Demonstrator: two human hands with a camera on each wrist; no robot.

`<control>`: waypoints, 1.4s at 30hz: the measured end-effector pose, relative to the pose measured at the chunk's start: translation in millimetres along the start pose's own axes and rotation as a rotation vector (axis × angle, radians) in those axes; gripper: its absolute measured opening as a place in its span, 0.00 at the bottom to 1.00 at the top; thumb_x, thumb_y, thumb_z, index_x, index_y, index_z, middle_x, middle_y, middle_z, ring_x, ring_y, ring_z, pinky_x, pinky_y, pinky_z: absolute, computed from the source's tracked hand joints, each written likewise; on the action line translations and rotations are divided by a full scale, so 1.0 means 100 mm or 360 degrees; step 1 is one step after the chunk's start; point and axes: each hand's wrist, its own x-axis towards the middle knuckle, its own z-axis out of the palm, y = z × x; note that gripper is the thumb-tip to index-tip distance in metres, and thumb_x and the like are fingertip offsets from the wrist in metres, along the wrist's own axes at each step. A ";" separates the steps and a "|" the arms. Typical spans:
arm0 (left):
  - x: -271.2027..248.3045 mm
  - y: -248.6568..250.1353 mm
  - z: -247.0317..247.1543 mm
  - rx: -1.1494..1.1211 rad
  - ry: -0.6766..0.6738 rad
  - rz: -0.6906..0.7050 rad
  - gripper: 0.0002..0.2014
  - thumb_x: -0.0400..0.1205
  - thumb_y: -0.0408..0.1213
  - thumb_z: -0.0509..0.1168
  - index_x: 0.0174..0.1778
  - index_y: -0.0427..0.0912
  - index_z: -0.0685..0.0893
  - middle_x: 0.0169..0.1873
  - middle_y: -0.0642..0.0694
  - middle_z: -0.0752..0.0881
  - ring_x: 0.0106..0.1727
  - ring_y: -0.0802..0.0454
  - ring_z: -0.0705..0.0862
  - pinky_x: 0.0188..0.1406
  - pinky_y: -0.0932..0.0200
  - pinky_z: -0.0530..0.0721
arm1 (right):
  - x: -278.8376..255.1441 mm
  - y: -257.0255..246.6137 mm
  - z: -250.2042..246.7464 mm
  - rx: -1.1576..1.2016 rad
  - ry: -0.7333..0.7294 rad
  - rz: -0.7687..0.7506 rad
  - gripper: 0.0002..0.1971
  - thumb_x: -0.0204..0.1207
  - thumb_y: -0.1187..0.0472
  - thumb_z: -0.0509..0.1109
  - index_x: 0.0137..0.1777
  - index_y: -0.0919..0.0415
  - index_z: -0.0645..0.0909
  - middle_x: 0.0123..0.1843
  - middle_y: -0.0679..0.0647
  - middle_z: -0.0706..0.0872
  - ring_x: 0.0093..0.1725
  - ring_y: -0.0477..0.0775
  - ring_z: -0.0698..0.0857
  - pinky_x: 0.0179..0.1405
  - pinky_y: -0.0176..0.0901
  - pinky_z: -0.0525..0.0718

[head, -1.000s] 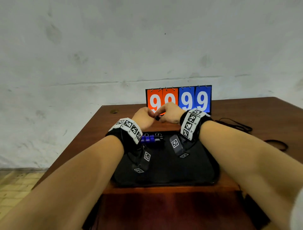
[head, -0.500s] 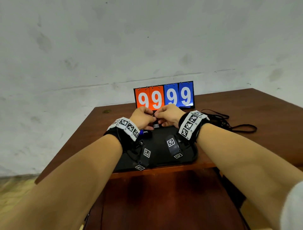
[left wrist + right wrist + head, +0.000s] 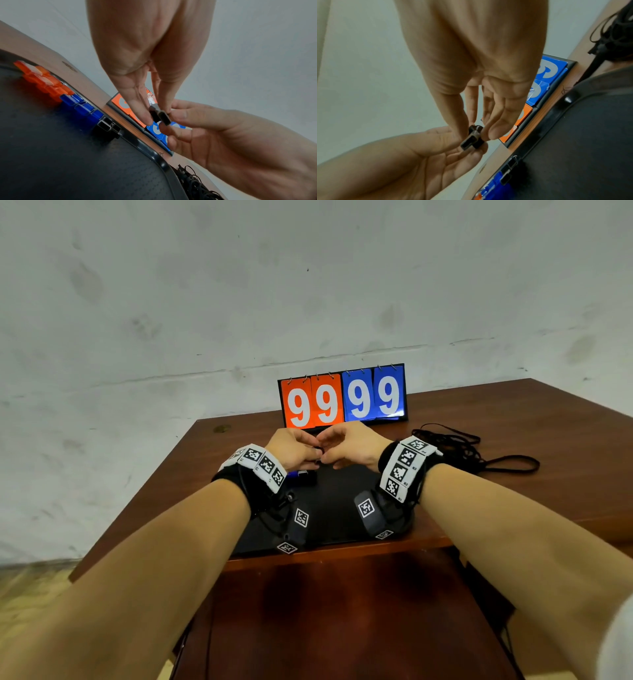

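Both hands meet above the far edge of the mat (image 3: 337, 508) and share one black clip (image 3: 160, 115). The left hand (image 3: 294, 451) pinches it between thumb and fingertips, and the right hand (image 3: 349, 446) closes its thumb and forefinger on the opposite side, so neither hand has fingers to spare. The black clip sits at the fingertips of both, off the mat, with its open rectangular end turned back toward the wrists; its short body seems to run away from the palms, though the fingers cover most of it. What the next move probably turns on is the row of clips (image 3: 80, 106) lying on the mat straight below the left hand's knuckles: orange ones furthest out to that hand's side, then blue, then black ones ending just under the pinch. The left hand is the nearer of the two, and the free spot lies down and slightly toward the right hand. From the head view the black clip is only a dark speck between the fingers, and the row is mostly hidden under the left wrist. Beyond the fingertips stands a scoreboard (image 3: 342, 398); cords (image 3: 455, 446) lie on the tabletop (image 3: 531, 481) outside the right hand.
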 end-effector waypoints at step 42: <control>0.58 -0.47 -0.30 0.1485 -0.0114 0.0183 0.18 0.77 0.38 0.75 0.64 0.47 0.86 0.59 0.49 0.86 0.58 0.49 0.85 0.60 0.56 0.83 | 0.71 0.27 0.18 -0.0971 -0.0190 0.0219 0.14 0.68 0.67 0.81 0.53 0.59 0.85 0.51 0.57 0.90 0.39 0.54 0.91 0.43 0.41 0.90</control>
